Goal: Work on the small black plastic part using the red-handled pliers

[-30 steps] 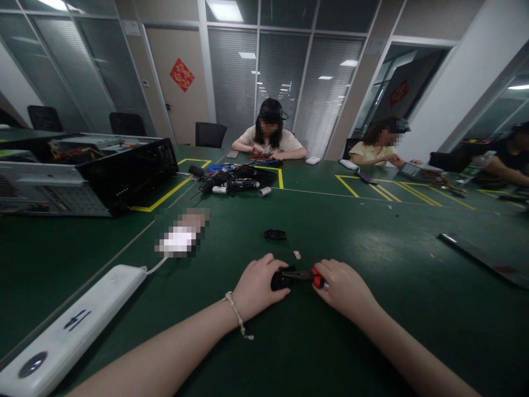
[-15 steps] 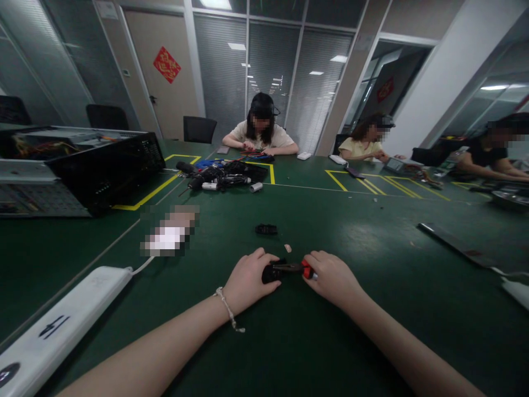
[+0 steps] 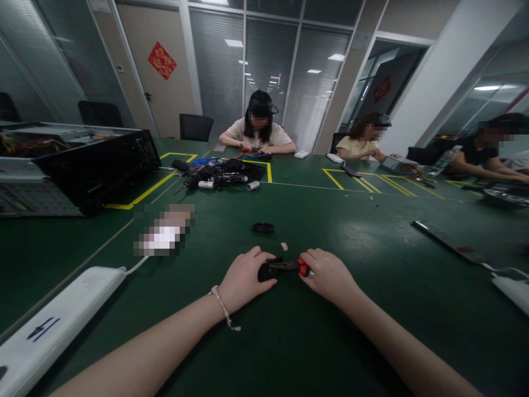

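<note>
My left hand point(image 3: 244, 274) is closed around a small black plastic part point(image 3: 268, 271) low over the green table. In my right hand point(image 3: 328, 271) are red-handled pliers point(image 3: 291, 266), their dark jaws pointing left and reaching the black part. Whether the jaws grip it or only touch it, I cannot tell. Just beyond my hands lies a small beige piece point(image 3: 284, 246). Farther off, a second black plastic piece point(image 3: 263, 227) rests on the table.
At left stand an opened computer case point(image 3: 99, 171) and a white power strip point(image 3: 61, 325), with a blurred-out phone-like object point(image 3: 165, 231) between. A drill point(image 3: 194, 179) lies among cables in the middle. A dark flat bar point(image 3: 448, 241) lies right. Several people sit across the table.
The whole view has shifted slightly, so things appear a little farther left. Both hands keep their hold on the black part and the pliers.
</note>
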### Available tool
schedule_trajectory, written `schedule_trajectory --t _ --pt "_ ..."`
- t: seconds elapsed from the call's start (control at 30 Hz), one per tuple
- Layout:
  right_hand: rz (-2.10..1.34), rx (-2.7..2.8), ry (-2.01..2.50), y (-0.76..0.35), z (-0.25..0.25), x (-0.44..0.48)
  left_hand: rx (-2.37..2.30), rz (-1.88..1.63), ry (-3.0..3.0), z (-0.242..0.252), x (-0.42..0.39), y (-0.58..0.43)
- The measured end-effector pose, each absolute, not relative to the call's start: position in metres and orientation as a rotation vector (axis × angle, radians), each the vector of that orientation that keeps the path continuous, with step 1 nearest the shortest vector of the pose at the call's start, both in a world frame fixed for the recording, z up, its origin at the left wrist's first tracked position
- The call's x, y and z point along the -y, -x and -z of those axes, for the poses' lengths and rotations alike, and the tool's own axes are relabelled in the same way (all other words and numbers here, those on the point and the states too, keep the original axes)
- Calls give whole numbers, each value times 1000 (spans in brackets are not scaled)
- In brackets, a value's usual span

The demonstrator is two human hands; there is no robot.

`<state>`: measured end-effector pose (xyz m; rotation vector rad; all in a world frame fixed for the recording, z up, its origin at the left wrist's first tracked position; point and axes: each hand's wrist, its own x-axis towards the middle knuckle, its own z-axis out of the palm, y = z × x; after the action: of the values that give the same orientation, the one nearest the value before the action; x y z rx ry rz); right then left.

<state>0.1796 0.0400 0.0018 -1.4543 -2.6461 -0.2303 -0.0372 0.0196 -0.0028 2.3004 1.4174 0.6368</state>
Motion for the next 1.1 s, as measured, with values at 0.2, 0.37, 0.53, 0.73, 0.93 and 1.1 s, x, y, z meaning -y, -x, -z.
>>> schedule_trajectory --t 0.2,0.37,0.53,0.73,0.93,1.1 --pt "216 2643 1475 -180 -4 -38 -1409 -636 -2301 4 -20 39" --pt "232 2643 1465 -180 -3 -39 -1423 -626 -2305 4 -20 38" --pt "223 2639 1472 -179 -4 -38 -1419 -631 -2306 4 -20 38" --pt "218 2635 1486 -180 -5 -37 -1417 -625 -2289 3 -20 38" --pt "239 2638 1480 -180 -5 -37 -1422 -608 -2281 1 -19 38" --pt "231 2645 1497 -178 -7 -36 -1371 -626 -2283 5 -20 39"
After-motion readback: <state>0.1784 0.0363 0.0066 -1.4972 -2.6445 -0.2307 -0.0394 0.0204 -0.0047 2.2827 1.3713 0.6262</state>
